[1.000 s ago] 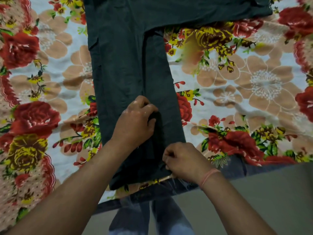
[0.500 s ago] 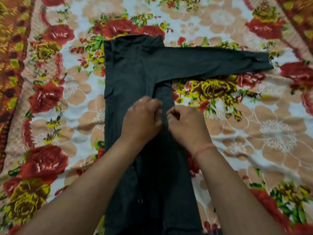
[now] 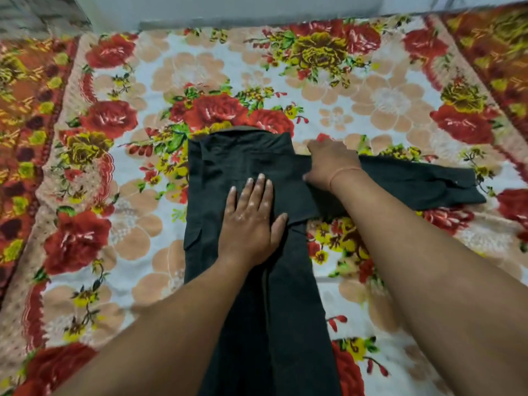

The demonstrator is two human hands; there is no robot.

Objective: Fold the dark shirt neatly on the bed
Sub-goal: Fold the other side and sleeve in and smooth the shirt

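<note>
The dark charcoal cloth shirt (image 3: pixel 243 167) was laid narrow on the floral bedspread (image 3: pixel 200 67), pressed by the flat left hand (image 3: pixel 248 221); its right-stretched sleeve (image 3: pixel 414 181) was gripped by the right hand (image 3: pixel 331 164). The near hem was cut off.

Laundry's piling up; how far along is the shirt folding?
Done: the dark fabric shirt lies on the floral bedsheet, its left side looks folded in. In hand: the left hand presses it flat; the right hand holds the outstretched sleeve. Left: fold that sleeve over, then the length.
</note>
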